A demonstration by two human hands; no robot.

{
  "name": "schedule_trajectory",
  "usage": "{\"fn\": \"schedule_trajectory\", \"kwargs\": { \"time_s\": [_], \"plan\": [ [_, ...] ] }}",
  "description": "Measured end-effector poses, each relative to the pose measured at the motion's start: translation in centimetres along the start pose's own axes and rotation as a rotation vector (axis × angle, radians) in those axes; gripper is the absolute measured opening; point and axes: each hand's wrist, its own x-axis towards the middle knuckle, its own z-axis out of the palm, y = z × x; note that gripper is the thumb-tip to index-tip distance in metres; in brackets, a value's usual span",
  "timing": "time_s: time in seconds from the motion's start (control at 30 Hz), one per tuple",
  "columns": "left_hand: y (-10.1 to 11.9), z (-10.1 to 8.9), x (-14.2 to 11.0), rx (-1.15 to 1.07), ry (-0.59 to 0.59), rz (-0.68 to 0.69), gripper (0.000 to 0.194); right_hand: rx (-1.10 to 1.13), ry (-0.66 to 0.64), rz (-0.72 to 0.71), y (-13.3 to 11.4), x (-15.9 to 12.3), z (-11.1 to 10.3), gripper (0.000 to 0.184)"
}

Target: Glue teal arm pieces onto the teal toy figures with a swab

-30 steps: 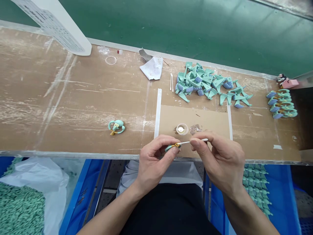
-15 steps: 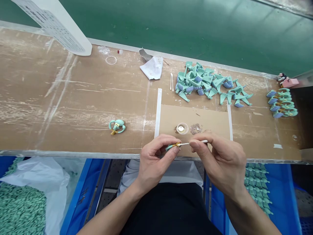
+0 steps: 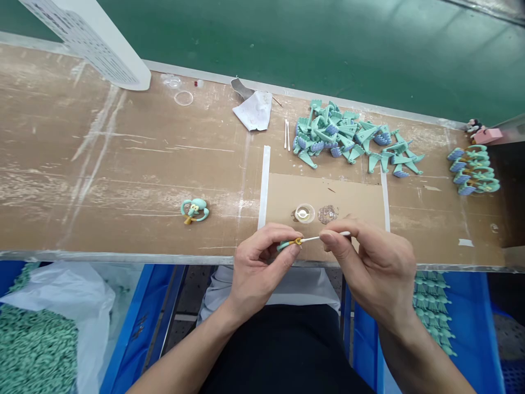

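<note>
Swab movement: half a second ago the near tip of the cotton swab [image 3: 310,238] covered the small ring; now it has drawn slightly right, to the ring's right edge, leaving the opening visible
Toy part: teal-and-mustard piece [image 3: 292,242] with a small ring at its end, held above the table's near edge, centre-right
Left hand: the person's left hand [image 3: 260,268] pinches the toy part between thumb and fingers, ring end facing right
Right hand: the right hand [image 3: 373,265] grips the swab by its shaft between thumb and fingers, its far tip poking out to the right
Cup: clear plastic cup [image 3: 313,214] with yellowish liquid, just beyond the hands, beside a rough dried patch [image 3: 328,214]
Cardboard mat: tan sheet [image 3: 356,197] under the cup, white tape [image 3: 264,186] along its left side
Squidward figurine: upper body [image 3: 198,206] lying alone on the brown table [image 3: 143,180], well left of the hands
Spare swabs: two cotton swabs [image 3: 286,134] side by side, left of a pile of teal leg pieces [image 3: 324,131] with purple ends
Right end: row of assembled pieces [image 3: 476,169] near a pink block [image 3: 487,135]
Below the table: blue crates, left [image 3: 135,306] and right [image 3: 471,317], both with teal parts
</note>
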Motion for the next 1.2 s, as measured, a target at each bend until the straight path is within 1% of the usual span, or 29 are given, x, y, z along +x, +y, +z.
{"fn": "schedule_trajectory", "kwargs": {
  "time_s": [0.23,0.33,0.4,0.5,0.57,0.67,0.73,0.8,0.83,0.87,0.9,0.93,1.0,1.03,1.1,1.2],
  "plan": [
    [-0.3,-0.1,-0.1,0.010,-0.019,0.031,0.008,0.052,-0.001,0.009,-0.1,0.3,0.1,0.019],
    [-0.3,-0.1,-0.1,0.004,-0.019,0.051,0.011,0.076,-0.015,0.041,-0.1,0.0,-0.1,0.019],
    [-0.4,-0.1,-0.1,0.001,-0.015,0.053,0.011,0.092,0.023,0.100,0.2,-0.4,-0.2,0.018],
    [-0.7,-0.2,-0.2,0.004,-0.009,0.051,0.012,0.092,0.151,0.201,1.2,-0.7,-0.2,0.016],
    [-0.9,-0.2,-0.3,0.005,-0.006,0.055,0.012,0.074,0.192,0.228,2.1,-0.4,0.3,0.018],
    [-1.0,-0.3,-0.3,0.004,-0.003,0.052,0.012,0.019,0.142,0.197,3.2,0.5,1.4,0.024],
    [-0.8,-0.4,-0.3,0.016,0.001,0.043,0.011,-0.004,0.066,0.164,3.7,1.2,2.1,0.026],
    [-0.7,-0.5,-0.2,0.040,0.010,0.039,0.010,0.035,-0.016,0.160,4.3,1.9,2.3,0.025],
    [-0.6,-0.5,-0.1,0.050,0.016,0.040,0.010,0.063,-0.038,0.170,4.8,2.3,2.2,0.023],
    [-0.5,-0.5,-0.1,0.054,0.020,0.041,0.009,0.078,-0.029,0.183,5.6,2.7,1.9,0.021],
    [-0.5,-0.5,0.0,0.052,0.024,0.037,0.009,0.070,0.010,0.194,6.6,3.2,1.3,0.019],
    [-0.5,-0.5,0.0,0.042,0.029,0.027,0.008,0.032,0.076,0.199,7.8,3.8,0.7,0.017],
    [-0.5,-0.5,0.1,0.015,0.044,0.000,0.007,-0.124,0.208,0.194,10.7,5.2,-0.9,0.013],
    [-0.5,-0.5,0.2,0.006,0.051,-0.005,0.006,-0.218,0.239,0.193,12.3,5.9,-1.8,0.013],
    [-0.5,-0.5,0.3,0.006,0.054,0.005,0.006,-0.368,0.201,0.199,15.0,7.1,-3.2,0.022],
    [-0.4,-0.5,0.3,0.021,0.049,0.002,0.007,-0.431,0.068,0.183,17.6,8.0,-4.7,0.030]
  ]
}}
